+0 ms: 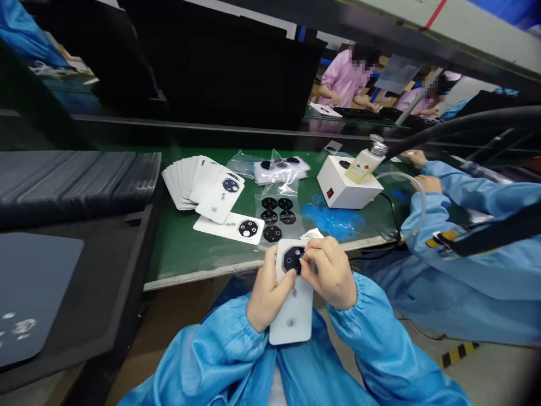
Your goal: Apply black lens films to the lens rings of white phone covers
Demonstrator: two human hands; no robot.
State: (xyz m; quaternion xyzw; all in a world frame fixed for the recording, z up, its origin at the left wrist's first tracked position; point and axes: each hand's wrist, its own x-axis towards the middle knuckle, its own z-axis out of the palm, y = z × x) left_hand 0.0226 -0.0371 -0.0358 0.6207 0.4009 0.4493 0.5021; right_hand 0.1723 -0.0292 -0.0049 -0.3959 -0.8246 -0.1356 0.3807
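In the head view, the pale panel is running from 12 to 6 o'clock above the lap, just short of the bench. Taking the panel as the dial's centre, a black octagonal piece is lying on its face towards 12 o'clock, so placement is looking done, while work at that piece's 3 o'clock edge is seeming unfinished. At 11 o'clock, a clear sheet is carrying five more black pieces, apparently waiting to be used. Farther out at 10 o'clock, two loose panels are already showing black pieces, one lying flat and one leaning on a fanned stack; most faces in that stack are staying hidden, so I am not able to tell how many are finished. At 1 o'clock, blue scraps are lying before a white box, and a bottle is standing on it.

The left hand is gripping the panel firmly from 9 o'clock, its fingers wrapping behind the edge and its thumb pressing across the front, beside the black piece. The right hand is reaching in from 2 o'clock, wrist bending inward, thumb and forefinger drawing nearly together at the black piece's edge. A blue speck is showing there; whether the fingertips are holding anything, I am not able to tell.
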